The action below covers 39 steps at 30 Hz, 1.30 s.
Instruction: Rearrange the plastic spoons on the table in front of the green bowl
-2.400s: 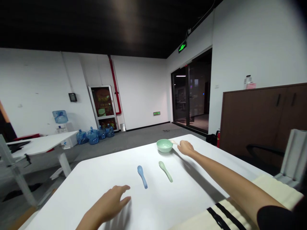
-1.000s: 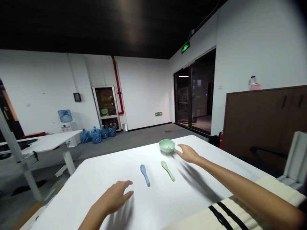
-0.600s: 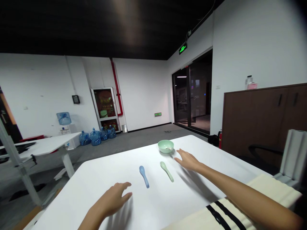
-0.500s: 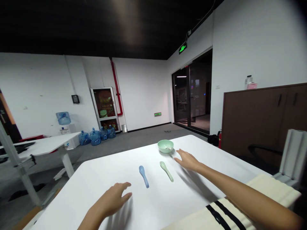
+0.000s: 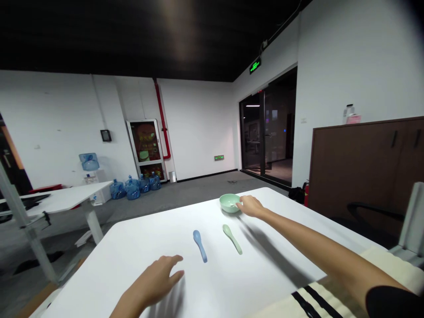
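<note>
Well, on the white tabletop [image 5: 149, 238], the right hand [image 5: 251, 206] reaches the pale green bowl [image 5: 229, 203] at the far side, its grip together at the rim, clamped or not unclear; a careless knock could tip the bowl. The left hand [image 5: 154, 282] hovers open, near the blue spoon [image 5: 200, 245].

White tabletop [image 5: 139, 238] carries a mint-green bowl [image 5: 228, 203] near its far edge. Nearer, a blue spoon [image 5: 200, 245] and a pale green spoon [image 5: 232, 239] lie side by side, well apart.
</note>
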{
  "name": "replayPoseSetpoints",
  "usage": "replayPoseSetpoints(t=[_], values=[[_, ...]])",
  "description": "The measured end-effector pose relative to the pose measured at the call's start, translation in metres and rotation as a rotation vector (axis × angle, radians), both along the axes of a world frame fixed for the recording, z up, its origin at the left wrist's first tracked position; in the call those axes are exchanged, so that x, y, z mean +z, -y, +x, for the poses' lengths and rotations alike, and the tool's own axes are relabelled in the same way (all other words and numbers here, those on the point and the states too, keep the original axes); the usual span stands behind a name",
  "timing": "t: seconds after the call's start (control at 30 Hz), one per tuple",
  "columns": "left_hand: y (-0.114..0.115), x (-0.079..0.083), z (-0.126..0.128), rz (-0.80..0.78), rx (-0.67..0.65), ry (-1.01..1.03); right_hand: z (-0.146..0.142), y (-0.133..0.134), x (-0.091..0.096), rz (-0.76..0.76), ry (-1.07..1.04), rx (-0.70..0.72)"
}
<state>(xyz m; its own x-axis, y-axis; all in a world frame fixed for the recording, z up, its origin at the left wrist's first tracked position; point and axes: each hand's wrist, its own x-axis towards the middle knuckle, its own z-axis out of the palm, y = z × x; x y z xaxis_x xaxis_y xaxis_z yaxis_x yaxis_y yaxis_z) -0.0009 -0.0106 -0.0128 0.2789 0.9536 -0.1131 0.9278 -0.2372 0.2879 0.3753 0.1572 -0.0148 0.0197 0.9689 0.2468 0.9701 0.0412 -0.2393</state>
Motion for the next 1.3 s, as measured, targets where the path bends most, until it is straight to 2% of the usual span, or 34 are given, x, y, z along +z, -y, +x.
replayPoseSetpoints(t=[0.13,0.33,0.5,0.67,0.83,1.03,1.13,1.3], values=[[-0.001,-0.002,-0.003,-0.008,0.004,-0.003,-0.014,-0.035,0.002,-0.038,0.023,-0.075],[-0.004,-0.003,-0.002,-0.022,0.002,0.005,-0.021,-0.074,-0.022,-0.126,-0.016,-0.142],[-0.003,0.002,0.003,-0.041,0.016,-0.007,-0.017,-0.095,-0.041,-0.170,-0.033,-0.162],[-0.004,0.002,0.004,-0.035,0.012,-0.005,-0.019,-0.102,-0.044,-0.177,-0.069,-0.154],[-0.007,-0.003,0.002,-0.026,0.001,-0.010,-0.015,-0.085,-0.026,-0.119,-0.070,-0.106],[-0.007,-0.005,0.000,-0.007,-0.016,-0.003,0.019,-0.039,-0.008,-0.097,-0.008,-0.004],[-0.005,-0.003,-0.001,-0.012,-0.019,-0.011,0.038,-0.016,-0.013,-0.149,-0.005,0.009],[-0.001,0.000,-0.001,0.001,-0.012,-0.005,0.054,0.012,-0.032,-0.285,-0.070,-0.028]])
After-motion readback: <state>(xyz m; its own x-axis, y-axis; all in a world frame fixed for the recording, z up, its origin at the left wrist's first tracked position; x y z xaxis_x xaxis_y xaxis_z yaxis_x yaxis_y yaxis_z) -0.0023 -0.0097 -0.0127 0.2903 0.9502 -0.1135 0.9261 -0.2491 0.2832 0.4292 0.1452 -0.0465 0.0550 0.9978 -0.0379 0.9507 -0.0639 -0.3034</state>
